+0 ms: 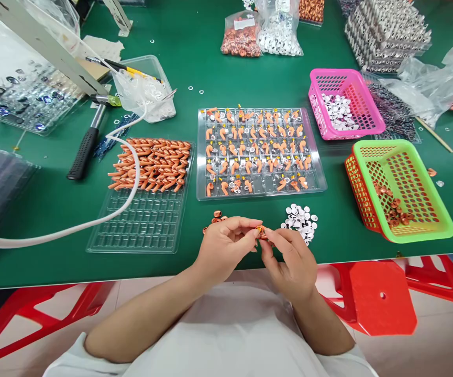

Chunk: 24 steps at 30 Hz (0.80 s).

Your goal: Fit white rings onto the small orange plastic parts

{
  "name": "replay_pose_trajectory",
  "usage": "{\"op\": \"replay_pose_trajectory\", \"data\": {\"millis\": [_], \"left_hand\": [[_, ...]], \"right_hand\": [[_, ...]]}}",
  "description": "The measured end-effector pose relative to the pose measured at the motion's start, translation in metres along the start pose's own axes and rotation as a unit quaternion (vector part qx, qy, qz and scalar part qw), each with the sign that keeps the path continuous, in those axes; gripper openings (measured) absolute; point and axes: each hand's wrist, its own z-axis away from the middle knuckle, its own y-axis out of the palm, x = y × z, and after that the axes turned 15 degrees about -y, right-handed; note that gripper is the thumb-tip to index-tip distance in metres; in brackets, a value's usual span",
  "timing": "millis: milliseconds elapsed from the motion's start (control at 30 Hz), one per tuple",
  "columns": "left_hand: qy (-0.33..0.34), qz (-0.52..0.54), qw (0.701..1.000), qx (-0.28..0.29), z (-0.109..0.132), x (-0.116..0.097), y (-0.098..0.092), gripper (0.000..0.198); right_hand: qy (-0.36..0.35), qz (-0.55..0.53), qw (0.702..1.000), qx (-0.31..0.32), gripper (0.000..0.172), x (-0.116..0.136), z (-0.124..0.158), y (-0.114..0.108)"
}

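Note:
Near the table's front edge, my left hand [226,246] and my right hand [291,256] meet, fingers pinched together on a small copper-coloured earbud part [262,233]. Fingertips cover much of it, and a yellowish spot shows on its top. Several loose copper-coloured caps [217,214] lie just behind my left hand. A pile of round white stickers [300,220] sits behind my right hand. Beyond both hands lies a clear tray [263,191] with rows of orange stemmed earbud shells [249,166], some with yellow tips.
Left stands another clear tray [140,225] with stacked orange stems [151,165], crossed by a white hose [104,217]. A hammer [87,141] lies farther left. At right are a pink basket [346,133] of white pieces and a green basket [422,235] holding copper-coloured caps.

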Motion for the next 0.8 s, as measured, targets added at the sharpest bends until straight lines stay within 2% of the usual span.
{"op": "replay_pose_trajectory", "data": {"millis": [100,233,467,700,800], "left_hand": [[-0.008,0.008,1.000,0.003,0.001,0.000,0.000,0.014],[-0.002,0.013,1.000,0.002,0.002,0.003,0.001,0.014],[0.067,-0.048,0.996,-0.046,0.001,0.010,0.005,0.014],[0.124,-0.059,0.988,-0.066,0.002,0.019,0.010,0.016],[0.129,-0.053,0.989,-0.053,0.003,0.022,0.010,0.017]], "right_hand": [[-0.005,0.011,1.000,-0.001,0.031,-0.001,-0.001,0.000],[0.013,0.000,0.999,-0.038,0.030,0.001,-0.001,0.004],[0.095,-0.051,0.991,-0.079,0.029,0.008,-0.002,0.007],[0.120,-0.091,0.985,-0.084,0.035,0.012,0.001,0.006],[0.128,-0.095,0.982,-0.099,0.034,0.013,0.002,0.007]]}}
